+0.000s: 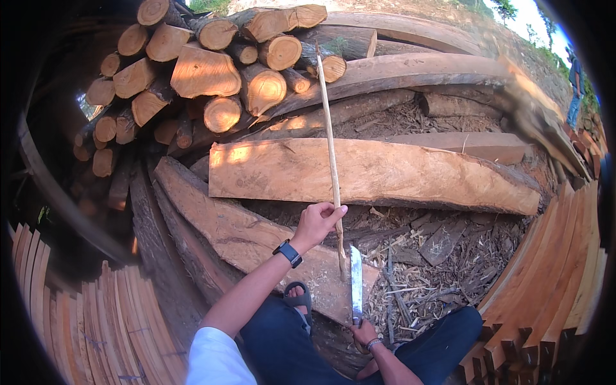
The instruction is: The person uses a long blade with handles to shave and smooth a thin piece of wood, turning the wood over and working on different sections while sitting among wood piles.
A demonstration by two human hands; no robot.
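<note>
My left hand (pixel 314 224), with a dark watch on its wrist, is closed around the lower part of a long thin wooden stick (pixel 330 141). The stick stands nearly upright, its narrow tip reaching up to the log pile and its lower end at a rough plank (pixel 256 240) in front of me. In my right hand (pixel 366 335) is the handle of a machete (pixel 356 282), its pale broad blade pointing up and away. The blade is just right of the stick's lower end, with a small gap showing between them.
Cut logs (pixel 205 70) are stacked at the far left. A thick slab (pixel 366 170) lies across the middle, beyond my hands. Wood shavings (pixel 417 282) cover the ground at right. Sawn boards stand in stacks at left (pixel 109 321) and right (pixel 545 269). A person (pixel 575 86) stands far right.
</note>
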